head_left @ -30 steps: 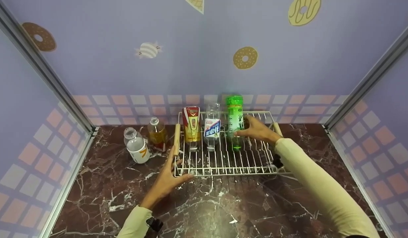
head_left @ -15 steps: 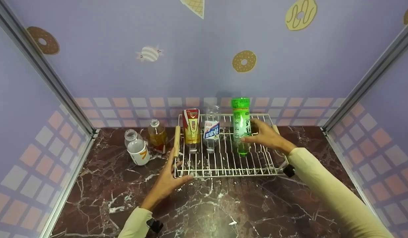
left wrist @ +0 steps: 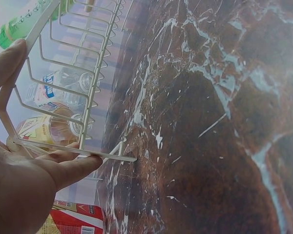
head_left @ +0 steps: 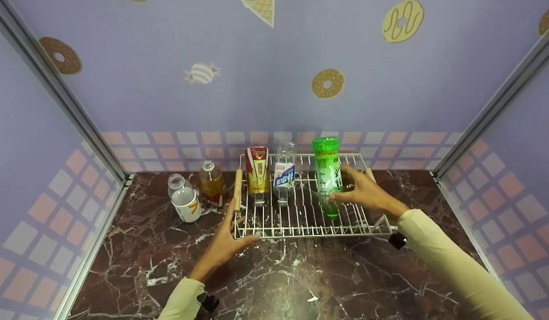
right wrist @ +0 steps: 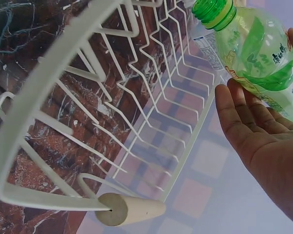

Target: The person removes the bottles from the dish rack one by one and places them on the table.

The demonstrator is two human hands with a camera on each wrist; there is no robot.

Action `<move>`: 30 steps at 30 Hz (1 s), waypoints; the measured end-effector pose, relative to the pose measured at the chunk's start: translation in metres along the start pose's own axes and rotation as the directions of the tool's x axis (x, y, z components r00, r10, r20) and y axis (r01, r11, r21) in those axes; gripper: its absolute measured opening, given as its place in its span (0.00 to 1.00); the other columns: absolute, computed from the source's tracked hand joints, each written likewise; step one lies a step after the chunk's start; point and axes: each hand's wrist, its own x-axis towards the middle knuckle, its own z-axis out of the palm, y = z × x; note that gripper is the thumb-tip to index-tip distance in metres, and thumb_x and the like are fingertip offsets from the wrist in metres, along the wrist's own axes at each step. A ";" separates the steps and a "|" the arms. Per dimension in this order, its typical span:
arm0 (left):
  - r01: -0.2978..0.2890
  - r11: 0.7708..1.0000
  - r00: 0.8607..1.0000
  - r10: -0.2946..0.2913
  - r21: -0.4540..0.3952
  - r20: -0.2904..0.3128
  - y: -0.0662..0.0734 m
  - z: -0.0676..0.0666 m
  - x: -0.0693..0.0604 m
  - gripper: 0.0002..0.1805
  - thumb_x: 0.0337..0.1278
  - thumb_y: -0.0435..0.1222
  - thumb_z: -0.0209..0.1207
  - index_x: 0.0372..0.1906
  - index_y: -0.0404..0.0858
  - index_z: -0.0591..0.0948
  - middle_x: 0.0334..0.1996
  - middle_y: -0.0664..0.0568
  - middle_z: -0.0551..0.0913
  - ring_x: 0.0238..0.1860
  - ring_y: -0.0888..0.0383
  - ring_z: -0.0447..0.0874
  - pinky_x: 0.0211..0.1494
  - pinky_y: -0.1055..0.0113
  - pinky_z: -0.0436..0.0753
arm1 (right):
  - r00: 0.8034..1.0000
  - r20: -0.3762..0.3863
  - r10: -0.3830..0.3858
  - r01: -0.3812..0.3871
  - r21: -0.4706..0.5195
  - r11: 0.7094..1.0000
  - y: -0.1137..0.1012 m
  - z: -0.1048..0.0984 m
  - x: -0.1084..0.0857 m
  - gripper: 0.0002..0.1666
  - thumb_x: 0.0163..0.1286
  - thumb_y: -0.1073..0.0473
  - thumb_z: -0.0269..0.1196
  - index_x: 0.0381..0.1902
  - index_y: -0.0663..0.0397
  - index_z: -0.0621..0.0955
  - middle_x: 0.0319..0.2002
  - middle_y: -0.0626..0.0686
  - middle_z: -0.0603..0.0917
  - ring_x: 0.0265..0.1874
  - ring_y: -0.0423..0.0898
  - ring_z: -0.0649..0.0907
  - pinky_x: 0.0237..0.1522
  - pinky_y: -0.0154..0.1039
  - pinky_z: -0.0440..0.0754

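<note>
In the head view, my right hand [head_left: 363, 189] holds a green plastic bottle [head_left: 329, 173] above the right half of a white wire rack [head_left: 301, 231]. The bottle is neck down, thumb on its near side and fingers behind; the right wrist view shows its green neck [right wrist: 215, 12] over the wires. My left hand [head_left: 225, 235] grips the rack's front left corner, the thumb [left wrist: 10, 61] along its rim. In the rack stand two more inverted bottles: one with a red and yellow label [head_left: 257, 171], one clear with a blue and white label [head_left: 284, 173].
Left of the rack, a clear bottle with a white label [head_left: 185, 204] and a bottle with a yellow-orange label [head_left: 212, 184] stand upright on the dark marbled counter [head_left: 274, 284]. Patterned panels [head_left: 274, 102] enclose the back and sides. The rack has wooden side handles [right wrist: 132, 209].
My right hand has carried the green bottle right and toward me, away from the clear bottle. My left hand keeps its grip on the rack corner.
</note>
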 end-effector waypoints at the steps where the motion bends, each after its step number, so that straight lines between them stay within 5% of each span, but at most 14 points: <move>1: -0.002 1.000 1.000 0.002 -0.003 0.000 0.000 0.000 0.000 0.73 0.57 0.39 0.82 0.92 0.62 0.40 0.90 0.35 0.35 0.82 0.34 0.66 0.66 0.40 0.87 | 1.000 -0.001 -0.001 0.001 -0.002 1.000 0.001 0.000 -0.002 0.65 0.68 0.48 0.80 0.87 0.69 0.55 0.83 0.74 0.61 0.79 0.75 0.67 0.76 0.75 0.70; 7: -0.002 1.000 1.000 0.002 0.005 0.009 -0.001 0.000 -0.001 0.72 0.58 0.42 0.81 0.91 0.66 0.38 0.90 0.42 0.31 0.82 0.37 0.66 0.79 0.34 0.71 | 1.000 -0.024 -0.005 0.004 -0.050 0.999 0.002 -0.001 -0.011 0.64 0.68 0.46 0.80 0.87 0.66 0.58 0.84 0.73 0.59 0.80 0.75 0.65 0.76 0.77 0.67; 14: -0.009 1.000 1.000 0.009 0.003 0.012 -0.001 -0.001 0.001 0.73 0.58 0.42 0.82 0.92 0.59 0.39 0.90 0.35 0.34 0.82 0.34 0.66 0.72 0.32 0.79 | 0.999 -0.040 0.008 -0.011 -0.086 0.996 0.001 -0.004 -0.019 0.63 0.68 0.45 0.80 0.84 0.71 0.60 0.83 0.75 0.60 0.79 0.76 0.66 0.76 0.78 0.66; 30: 0.010 0.999 1.000 -0.010 0.045 0.014 0.003 0.000 -0.002 0.74 0.53 0.54 0.82 0.90 0.70 0.37 0.90 0.45 0.31 0.82 0.40 0.67 0.85 0.32 0.55 | 0.999 -0.033 -0.022 0.022 -0.022 1.000 -0.001 -0.006 -0.034 0.59 0.68 0.48 0.81 0.85 0.65 0.63 0.84 0.73 0.59 0.79 0.73 0.68 0.75 0.75 0.70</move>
